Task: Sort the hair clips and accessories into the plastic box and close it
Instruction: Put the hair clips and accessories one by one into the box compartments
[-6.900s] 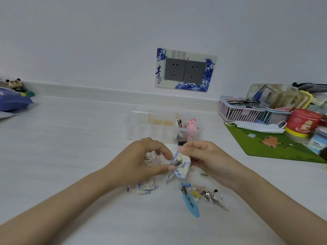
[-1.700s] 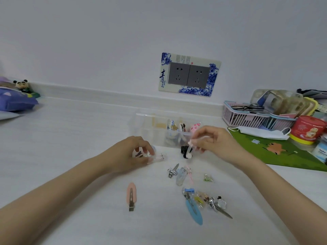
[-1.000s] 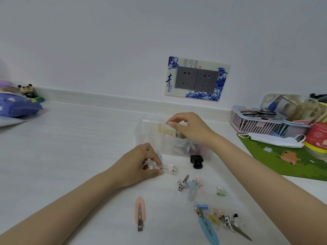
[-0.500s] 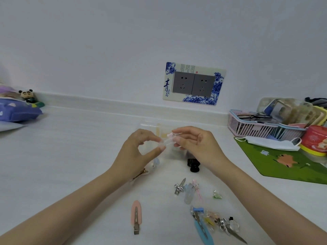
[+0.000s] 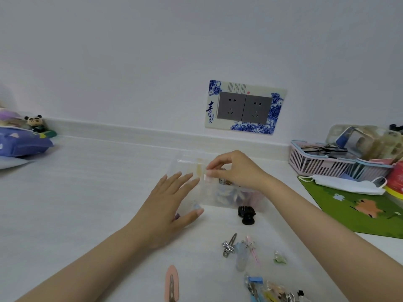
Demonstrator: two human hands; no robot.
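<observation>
Lowering small clear clip (image 5: 206,177), pinched in right hand (image 5: 236,171), into clear plastic box (image 5: 218,192), partly filled, lid off. Left hand (image 5: 169,205) fingers spread, empty. Pink flat clip (image 5: 172,284), black claw clip (image 5: 246,213), approx. a dozen others left on white desk (image 5: 87,203).

Part of the clear plastic box (image 5: 220,199) is being hidden by the right hand (image 5: 237,168) and the left hand (image 5: 170,205). The things inside the box are being blurred by its cloudy wall, so they cannot be told apart. The small clear thing (image 5: 206,176) being pinched by the right fingertips is too blurry to name. A small purple thing (image 5: 177,216) is being mostly covered by the left hand. The pink hair clip (image 5: 171,284) and the pile of clips (image 5: 272,289) are being cut off by the bottom edge. The red tub (image 5: 397,177) is being cut off by the right edge.
</observation>
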